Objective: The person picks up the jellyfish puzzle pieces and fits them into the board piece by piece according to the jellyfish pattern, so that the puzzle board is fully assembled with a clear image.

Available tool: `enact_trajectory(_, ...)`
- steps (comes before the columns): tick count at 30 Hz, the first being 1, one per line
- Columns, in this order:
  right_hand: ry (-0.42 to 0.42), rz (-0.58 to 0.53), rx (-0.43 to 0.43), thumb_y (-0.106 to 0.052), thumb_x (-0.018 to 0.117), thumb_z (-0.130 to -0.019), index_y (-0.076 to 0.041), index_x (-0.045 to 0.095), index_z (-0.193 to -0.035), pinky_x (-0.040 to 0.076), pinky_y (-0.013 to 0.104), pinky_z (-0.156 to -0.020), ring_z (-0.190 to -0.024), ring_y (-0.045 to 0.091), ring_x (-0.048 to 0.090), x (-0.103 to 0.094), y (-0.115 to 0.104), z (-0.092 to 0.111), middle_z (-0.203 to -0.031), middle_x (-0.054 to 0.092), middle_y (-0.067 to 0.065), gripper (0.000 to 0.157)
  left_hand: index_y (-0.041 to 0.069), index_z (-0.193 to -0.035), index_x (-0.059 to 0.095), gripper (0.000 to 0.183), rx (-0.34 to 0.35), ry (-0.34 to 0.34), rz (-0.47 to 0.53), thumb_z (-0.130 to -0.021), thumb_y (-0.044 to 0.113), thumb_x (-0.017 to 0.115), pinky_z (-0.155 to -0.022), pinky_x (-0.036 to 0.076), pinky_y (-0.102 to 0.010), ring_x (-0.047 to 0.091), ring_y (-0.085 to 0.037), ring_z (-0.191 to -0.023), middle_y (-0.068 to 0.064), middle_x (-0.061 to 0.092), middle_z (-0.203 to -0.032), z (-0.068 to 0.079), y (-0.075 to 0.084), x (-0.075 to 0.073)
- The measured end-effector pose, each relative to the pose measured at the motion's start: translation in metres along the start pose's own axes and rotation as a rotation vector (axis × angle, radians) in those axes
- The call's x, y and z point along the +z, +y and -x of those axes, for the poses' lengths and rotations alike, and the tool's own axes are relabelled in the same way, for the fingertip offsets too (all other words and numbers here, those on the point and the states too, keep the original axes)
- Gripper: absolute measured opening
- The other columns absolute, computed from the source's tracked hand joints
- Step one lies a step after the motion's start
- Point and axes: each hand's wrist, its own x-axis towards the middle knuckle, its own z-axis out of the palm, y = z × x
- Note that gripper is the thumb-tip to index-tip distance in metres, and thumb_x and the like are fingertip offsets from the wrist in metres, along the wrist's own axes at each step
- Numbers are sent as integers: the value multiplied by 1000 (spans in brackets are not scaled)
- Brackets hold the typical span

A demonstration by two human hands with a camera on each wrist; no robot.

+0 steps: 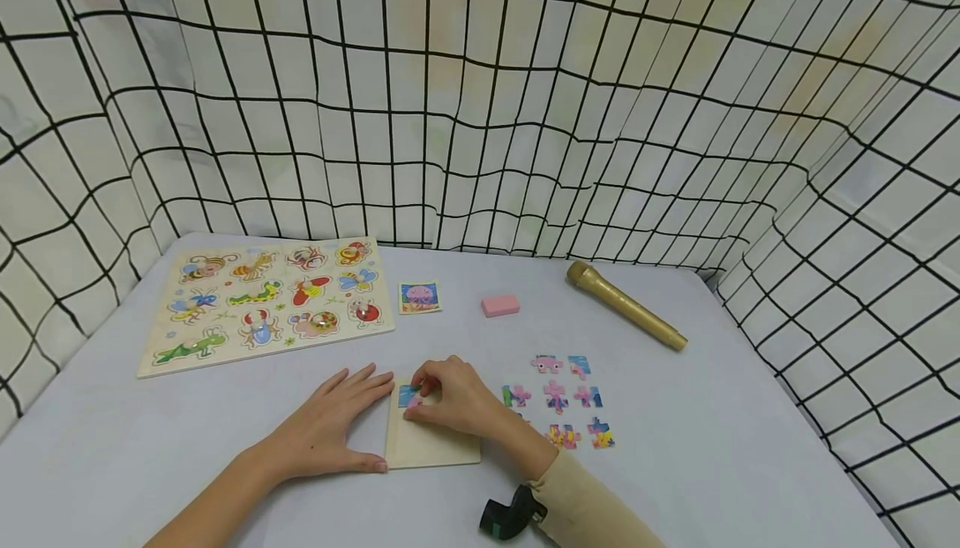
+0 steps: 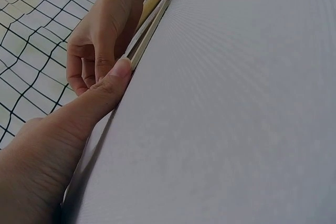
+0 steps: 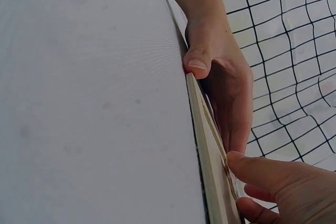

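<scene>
Puzzle tray (image 1: pixel 431 441), small and wooden, lies flat near the front edge of the surface (image 1: pixel 712 448), about midway along it. One blue-and-pink puzzle piece (image 1: pixel 409 398) sits at the tray's far left corner.

Left to right across the surface: insect peg board (image 1: pixel 266 302) at the far left corner; left hand (image 1: pixel 330 427) flat beside the tray, fingers straight and spread, holding nothing, thumb tip pressed against the tray's near left edge (confirmed in both wrist views). Jellyfish picture card (image 1: pixel 420 297) lies toward the far edge, behind the tray. Right hand (image 1: pixel 453 398) rests on the tray's far part, fingers curled and pinching the puzzle piece down in its corner. Pink eraser (image 1: pixel 500 306) is behind it. Loose pieces (image 1: pixel 558 402), seven counted, lie in rows just right of the tray. Wooden tube (image 1: pixel 626 305) lies diagonally toward the far right corner.

Risks, as judged:
- Piece may seat crooked if pressed before its edges meet the tray's rim; the right hand covers the corner, so alignment cannot be checked from above.
- Tray could slide rightward under the push, since only the left thumb braces it, and that on the opposite side.
- Right forearm passes close to the loose pieces; a sweep could scatter them.
</scene>
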Motion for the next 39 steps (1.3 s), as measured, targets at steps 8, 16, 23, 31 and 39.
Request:
enact_trajectory(8, -19, 13, -19, -35, 72, -78, -18, 64, -92, 35, 14, -63, -71, 2, 43, -4, 0, 0, -75, 54, -13, 24, 7, -135, 45, 100, 10, 12, 8, -63, 75, 58, -107, 16, -51, 28, -28, -133, -4, 42, -140, 0, -1, 1)
enact_trajectory(16, 15, 98, -74, -31, 71, -80, -18, 67, -91, 36, 18, -69, -74, 3, 46, -16, -4, 1, -80, 61, -13, 18, 7, -136, 44, 100, 0, -8, 8, -63, 75, 58, -107, 15, -51, 27, -28, -133, -4, 42, -140, 0, -1, 0)
enact_trajectory(23, 9, 136, -34, -26, 69, -82, -16, 67, -91, 37, 20, -69, -75, 9, 50, -32, 1, 4, -80, 63, -12, 13, 7, -135, 44, 101, 3, 3, 8, -63, 75, 58, -107, 15, -51, 28, -29, -133, -4, 43, -139, 0, -1, 1)
enact_trajectory(31, 61, 113, 8, -20, 66, -85, -13, 66, -92, 43, 26, -76, -83, 13, 52, -52, 24, 14, -85, 62, -6, 10, 7, -135, 45, 101, 14, 13, 2, -63, 76, 58, -106, 15, -50, 29, -29, -132, -5, 44, -138, 0, -1, 1)
enact_trajectory(39, 166, 91, 10, -14, 68, -83, -7, 64, -94, 46, 31, -73, -86, 21, 54, -73, 51, 28, -88, 62, 0, 13, 6, -135, 44, 100, 19, 12, 4, -63, 74, 59, -106, 16, -51, 30, -30, -132, -6, 44, -138, 0, -1, 0)
